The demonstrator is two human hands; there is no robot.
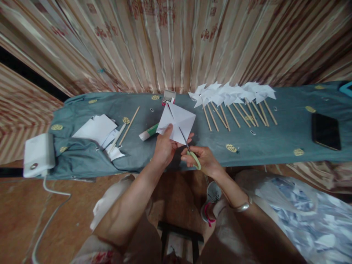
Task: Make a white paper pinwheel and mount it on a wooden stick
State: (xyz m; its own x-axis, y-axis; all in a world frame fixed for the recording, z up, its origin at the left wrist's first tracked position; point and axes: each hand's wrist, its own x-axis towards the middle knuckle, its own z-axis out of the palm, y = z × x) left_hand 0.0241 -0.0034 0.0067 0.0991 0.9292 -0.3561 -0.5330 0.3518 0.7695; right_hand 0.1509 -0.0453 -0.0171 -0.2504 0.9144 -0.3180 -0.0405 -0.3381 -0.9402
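Note:
My left hand (164, 146) pinches a white paper square (180, 119) near its lower left edge, thumb on top and fingers beneath. A dark slit runs inward from the square's upper left corner. In my right hand (202, 158) is a pair of scissors (195, 160) with pale green handles. Their blades lie at the paper's lower corner and point toward its middle. Behind the paper sits a small open box of metal pins (168, 98). A green and white glue stick (150, 132) lies just left of the paper, partly covered by it.
Several paper pinwheels on sticks (233, 96) lie in a row at the back right. Left are stacked paper sheets (96, 129), a loose wooden stick (129, 125) and a white corded device (39, 156). A phone (326, 131) rests far right. A full plastic bag (308, 216) stands below.

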